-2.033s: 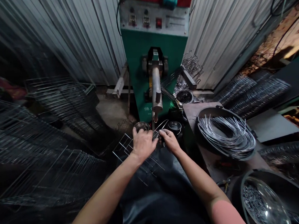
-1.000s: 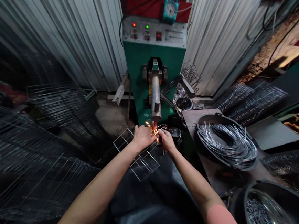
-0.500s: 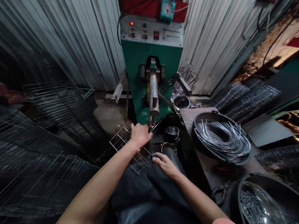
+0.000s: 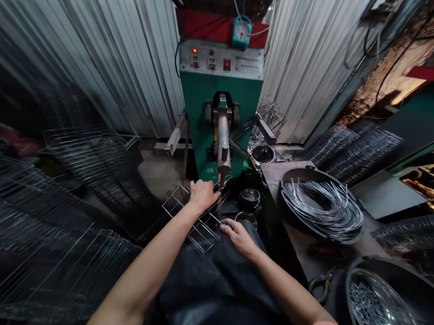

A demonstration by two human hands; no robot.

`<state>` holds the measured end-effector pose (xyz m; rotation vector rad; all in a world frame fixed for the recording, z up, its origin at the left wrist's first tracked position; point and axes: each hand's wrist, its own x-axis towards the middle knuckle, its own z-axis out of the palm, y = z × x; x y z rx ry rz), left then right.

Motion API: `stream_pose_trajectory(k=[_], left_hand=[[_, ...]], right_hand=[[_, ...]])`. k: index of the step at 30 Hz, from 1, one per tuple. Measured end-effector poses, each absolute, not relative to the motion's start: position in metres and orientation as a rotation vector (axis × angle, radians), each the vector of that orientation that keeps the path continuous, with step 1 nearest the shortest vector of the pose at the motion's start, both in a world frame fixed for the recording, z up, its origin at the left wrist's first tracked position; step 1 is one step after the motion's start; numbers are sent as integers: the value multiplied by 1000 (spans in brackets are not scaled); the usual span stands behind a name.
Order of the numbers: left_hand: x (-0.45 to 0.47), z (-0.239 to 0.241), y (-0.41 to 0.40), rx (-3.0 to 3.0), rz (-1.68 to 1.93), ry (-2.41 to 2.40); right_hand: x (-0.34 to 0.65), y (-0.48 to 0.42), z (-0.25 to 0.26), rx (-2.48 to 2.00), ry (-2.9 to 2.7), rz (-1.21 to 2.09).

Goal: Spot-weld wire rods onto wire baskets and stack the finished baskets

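A wire rack (image 4: 203,232) of thin crossed metal rods hangs tilted over my lap, below the spot welder's rod-shaped electrode (image 4: 222,147). My left hand (image 4: 203,195) is closed on the rack's far part, close beside the electrode tip; its fingertips are partly hidden. With thumb and fingers pinched, my right hand (image 4: 234,231) grips the rack's near right edge. Thin curved wires (image 4: 225,194) show just right of my left hand, under the tip. Behind stands the green welder body (image 4: 201,113), with a red lamp lit on its panel.
On the right, a bench (image 4: 293,226) bears a round pan (image 4: 286,207) with bent wire rods (image 4: 330,213) and a bowl of small metal pieces (image 4: 366,296). Stacked wire racks (image 4: 93,162) crowd the left. Small round cups (image 4: 250,196) sit beneath the welder's arm.
The camera view has shifted slightly, so the welder appears lower. Small sparks around the rack are gone. Both hands keep their hold on the rack, with little movement.
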<state>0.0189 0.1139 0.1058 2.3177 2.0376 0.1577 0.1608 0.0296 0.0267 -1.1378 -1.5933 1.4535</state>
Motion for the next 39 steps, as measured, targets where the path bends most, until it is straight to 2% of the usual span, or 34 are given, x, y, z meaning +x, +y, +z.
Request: stream_pose_trajectory(k=[12, 16, 18, 20, 22, 25, 27, 30, 35, 37, 39], left_hand=[[15, 106, 118, 2307, 231, 1969], [-17, 95, 74, 2442, 663, 1811], [-44, 81, 33, 2564, 966, 1620], [-68, 63, -10, 2712, 1123, 1396], [-81, 42, -49, 2877, 1102, 1240], [-77, 13, -84, 3061, 831, 1065], [-63, 1, -91, 3111, 698, 1012], [-47, -4, -87, 3175, 705, 955], [-47, 12, -92, 3245, 974, 685], [-51, 19, -101, 3238, 1075, 585], [-54, 21, -109, 3193, 1175, 537]], right_hand=[[154, 31, 19, -1068, -1497, 1557], [152, 20, 35, -1074, -1382, 1425], [155, 12, 49, -1066, -1299, 1380], [159, 5, 66, -1071, -1191, 1395], [162, 1, 86, -1075, -1070, 1483], [161, -1, 116, -1030, -908, 1682], [159, -1, 135, -965, -841, 1798], [157, 0, 154, -895, -801, 1914], [157, -9, 169, -927, -903, 1922], [154, -17, 175, -960, -1129, 1882], [154, -21, 180, -985, -1492, 1689]])
